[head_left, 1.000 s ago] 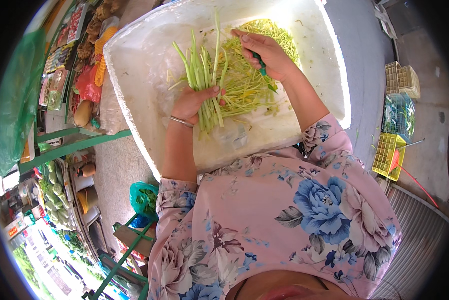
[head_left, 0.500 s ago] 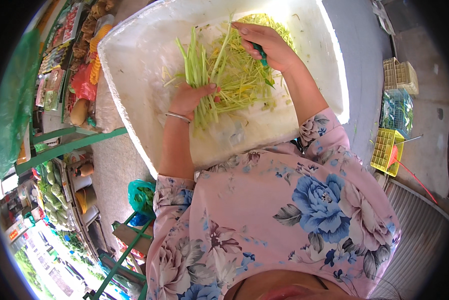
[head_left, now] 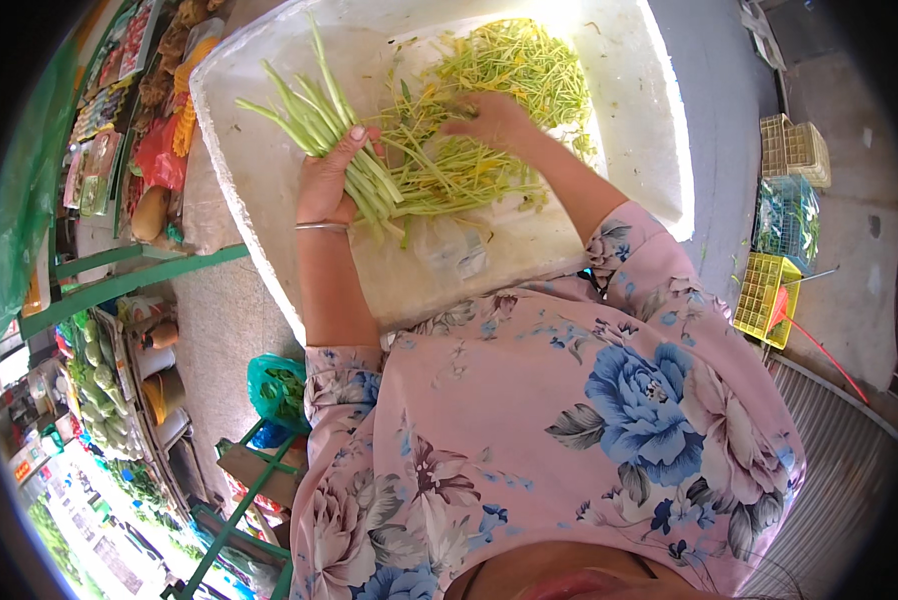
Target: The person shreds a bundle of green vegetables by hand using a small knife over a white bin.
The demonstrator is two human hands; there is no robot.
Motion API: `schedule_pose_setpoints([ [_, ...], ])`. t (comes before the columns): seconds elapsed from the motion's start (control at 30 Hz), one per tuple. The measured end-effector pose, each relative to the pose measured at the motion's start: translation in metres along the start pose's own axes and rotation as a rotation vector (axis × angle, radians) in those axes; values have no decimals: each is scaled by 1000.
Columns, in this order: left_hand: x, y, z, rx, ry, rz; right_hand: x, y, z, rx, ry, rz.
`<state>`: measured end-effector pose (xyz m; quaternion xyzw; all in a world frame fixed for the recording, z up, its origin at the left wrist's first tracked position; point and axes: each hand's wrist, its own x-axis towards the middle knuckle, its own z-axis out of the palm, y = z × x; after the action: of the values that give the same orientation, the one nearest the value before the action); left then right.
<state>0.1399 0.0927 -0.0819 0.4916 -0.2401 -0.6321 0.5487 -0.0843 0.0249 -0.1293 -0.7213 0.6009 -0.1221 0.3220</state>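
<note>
My left hand [head_left: 331, 182] is closed round a bunch of long pale green vegetable stems [head_left: 304, 112], which fan out to the upper left with their other ends pointing to the lower right. To its right, my right hand [head_left: 494, 122] reaches over a loose pile of thin yellow-green stems and trimmings [head_left: 534, 75]. The fingers of that hand are curled and a little blurred; what they hold is hidden. Pile and hands are inside a large white foam box [head_left: 244, 165].
Left of the box is a green metal rail [head_left: 134, 295], with stacked goods and vegetables [head_left: 99, 390] on shelves. A teal plastic bag [head_left: 277, 388] of greens hangs at lower left. On the right stand a yellow crate [head_left: 764, 298] and a blue crate [head_left: 787, 222].
My left hand has moved left with the stems, tilting them leftward. My right hand has come down and left onto the pile; the green-handled tool seen in it before no longer shows.
</note>
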Motion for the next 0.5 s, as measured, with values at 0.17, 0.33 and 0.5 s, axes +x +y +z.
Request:
schedule_pose_setpoints([
  [0.17,15,-9,-13,-170,40,-3,-2,4,49,39,-260,37],
  [0.33,13,-8,-18,-190,78,0,1,13,48,369,-197,107],
  [0.5,10,-12,-19,-18,37,-78,-5,-7,5,1092,-433,236],
])
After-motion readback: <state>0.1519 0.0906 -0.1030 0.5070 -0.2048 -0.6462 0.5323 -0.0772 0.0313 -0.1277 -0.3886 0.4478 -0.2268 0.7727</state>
